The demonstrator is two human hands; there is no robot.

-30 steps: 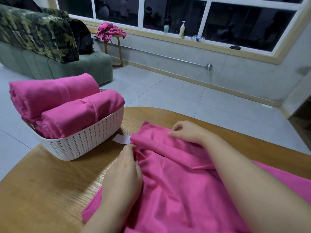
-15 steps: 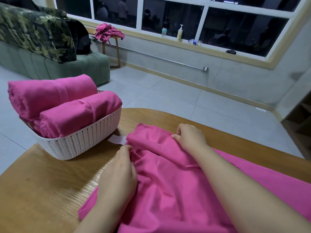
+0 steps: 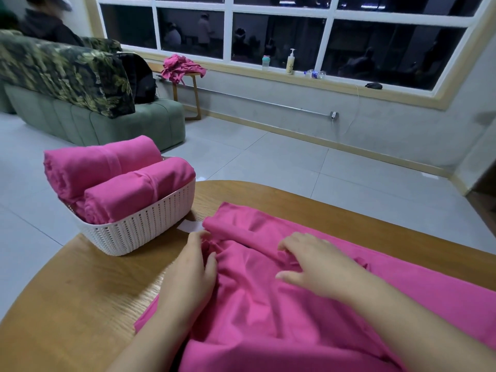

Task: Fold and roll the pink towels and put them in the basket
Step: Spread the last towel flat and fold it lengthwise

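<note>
A pink towel (image 3: 268, 304) lies spread and wrinkled on the wooden table (image 3: 80, 304), its far edge turned over into a fold (image 3: 241, 224). My left hand (image 3: 192, 272) rests on the towel's left side, fingertips pinching cloth just under the fold. My right hand (image 3: 316, 264) lies on the towel to the right, fingers curled into the fabric below the fold. A white woven basket (image 3: 139, 232) stands at the table's left, holding two rolled pink towels (image 3: 128, 191) side by side. A small white tag (image 3: 192, 226) sticks out at the towel's far left corner.
A green sofa (image 3: 94, 124) with a leafy throw stands behind the basket. A small wooden stool (image 3: 188, 92) under the window carries a heap of pink cloth (image 3: 182, 67). Bottles (image 3: 290, 61) stand on the sill. A person (image 3: 45, 22) sits at the far left.
My right hand has drawn back from the fold's top toward me and now sits lower on the towel. My left hand stays near the fold's left end. The view has tilted up.
</note>
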